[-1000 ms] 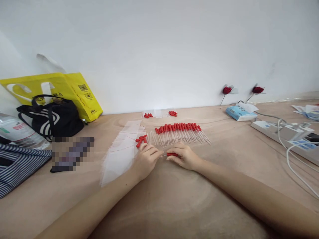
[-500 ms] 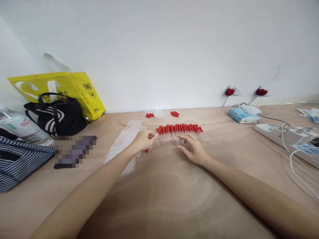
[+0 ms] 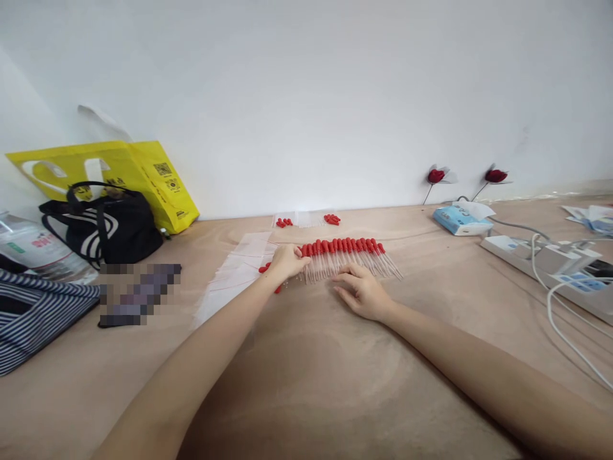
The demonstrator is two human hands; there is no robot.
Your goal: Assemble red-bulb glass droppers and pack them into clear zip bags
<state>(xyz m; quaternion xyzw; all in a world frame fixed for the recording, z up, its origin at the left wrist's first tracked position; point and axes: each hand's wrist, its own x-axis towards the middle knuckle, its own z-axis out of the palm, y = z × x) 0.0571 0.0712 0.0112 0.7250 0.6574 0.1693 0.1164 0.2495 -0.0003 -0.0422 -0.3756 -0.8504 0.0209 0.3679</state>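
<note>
A row of glass droppers with red rubber bulbs (image 3: 342,246) lies side by side on the wooden table, bulbs toward the wall. At the row's left end, my left hand (image 3: 288,260) is closed in a pinch on a dropper. More red bulbs (image 3: 264,267) stick out on the left side of that hand; its palm hides how they are held. Just in front of the row's middle, my right hand (image 3: 363,294) rests with thumb and fingers apart, near the glass tips and holding nothing. Overlapping clear zip bags (image 3: 232,278) with red seal lines lie left of my left hand.
Filled zip bags (image 3: 309,219) with red bulbs lie by the wall. A yellow bag (image 3: 175,191), a black bag (image 3: 129,227) and a pixelated dark object (image 3: 141,295) are at left. At right are a tissue pack (image 3: 462,219), a power strip (image 3: 507,249) and cables.
My left hand has shifted slightly and turned at the row's left end, and more red bulbs now show on its left side. My right hand has drawn back slightly from the droppers, still open.
</note>
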